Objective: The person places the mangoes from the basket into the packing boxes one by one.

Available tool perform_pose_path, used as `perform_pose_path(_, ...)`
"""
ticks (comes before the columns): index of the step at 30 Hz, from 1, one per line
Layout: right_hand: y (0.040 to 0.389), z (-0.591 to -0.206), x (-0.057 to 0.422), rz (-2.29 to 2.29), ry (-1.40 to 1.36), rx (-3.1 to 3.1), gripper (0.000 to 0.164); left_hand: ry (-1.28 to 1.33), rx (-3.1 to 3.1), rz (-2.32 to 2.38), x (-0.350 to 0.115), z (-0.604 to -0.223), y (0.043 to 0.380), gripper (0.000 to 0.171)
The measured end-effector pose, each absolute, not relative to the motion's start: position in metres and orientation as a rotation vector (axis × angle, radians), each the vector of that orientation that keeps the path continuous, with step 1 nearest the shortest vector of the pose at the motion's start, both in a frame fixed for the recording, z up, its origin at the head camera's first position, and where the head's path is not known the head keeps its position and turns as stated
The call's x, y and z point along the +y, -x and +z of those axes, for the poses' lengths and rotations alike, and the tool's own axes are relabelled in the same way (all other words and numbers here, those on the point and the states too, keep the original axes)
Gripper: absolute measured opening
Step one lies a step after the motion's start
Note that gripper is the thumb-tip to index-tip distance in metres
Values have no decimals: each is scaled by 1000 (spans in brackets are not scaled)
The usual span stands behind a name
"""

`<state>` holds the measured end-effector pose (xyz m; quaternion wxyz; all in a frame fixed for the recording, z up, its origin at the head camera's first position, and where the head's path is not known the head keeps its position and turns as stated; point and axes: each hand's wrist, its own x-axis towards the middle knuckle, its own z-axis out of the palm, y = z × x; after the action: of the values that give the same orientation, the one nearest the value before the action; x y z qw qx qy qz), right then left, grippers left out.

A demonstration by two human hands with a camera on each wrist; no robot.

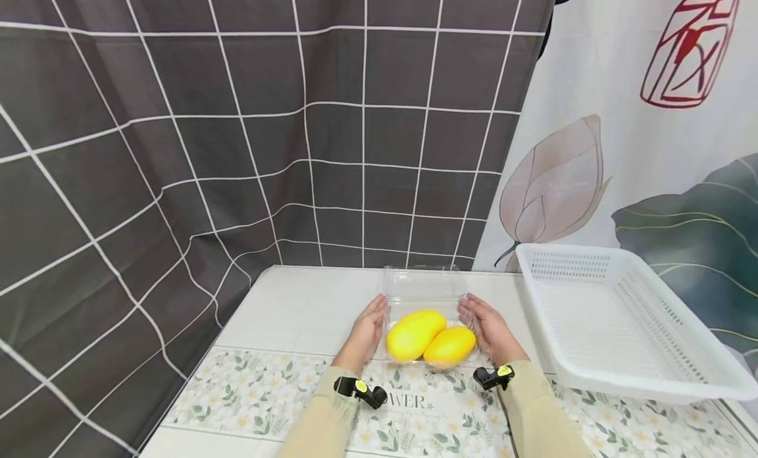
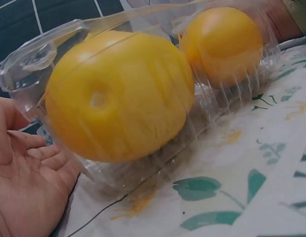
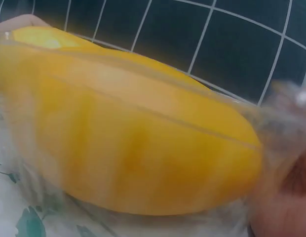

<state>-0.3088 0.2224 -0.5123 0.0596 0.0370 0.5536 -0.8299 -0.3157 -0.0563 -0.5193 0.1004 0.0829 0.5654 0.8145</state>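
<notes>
Two yellow mangoes, a left one [image 1: 416,335] and a right one [image 1: 450,346], lie side by side in a clear plastic clamshell box [image 1: 422,304]. The box's transparent lid [image 1: 424,283] is raised at the far side. My left hand [image 1: 368,330] flanks the box on the left, its loosely extended fingers [image 2: 44,155] close against the wall in the left wrist view. On the opposite side my right hand [image 1: 487,325] has its fingertips at the rear right corner. A mango [image 3: 143,133] fills most of the right wrist view, where that hand's fingers blur behind the plastic.
A large white plastic basket [image 1: 616,320] with perforated walls stands at the right of the table. The table's cover [image 1: 284,306] is white with a floral band. A dark gridded curtain [image 1: 331,142] rises behind, with a printed white one [image 1: 610,63] beside it.
</notes>
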Motion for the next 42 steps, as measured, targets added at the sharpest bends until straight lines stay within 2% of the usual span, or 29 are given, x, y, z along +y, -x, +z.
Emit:
perform_pose_path(15, 306, -518, 221, -2555, 119, 1680, 60, -269, 1789, 2360, -57, -516, 313, 58)
perform_pose_path(26, 301, -514, 222, -2514, 432, 1764, 62, -377, 1791, 2402, -58, -514, 312, 60)
perform_pose_path(42, 298, -517, 223, -2663, 435, 1704, 62, -512, 1468, 2558, -66, -512, 308, 63)
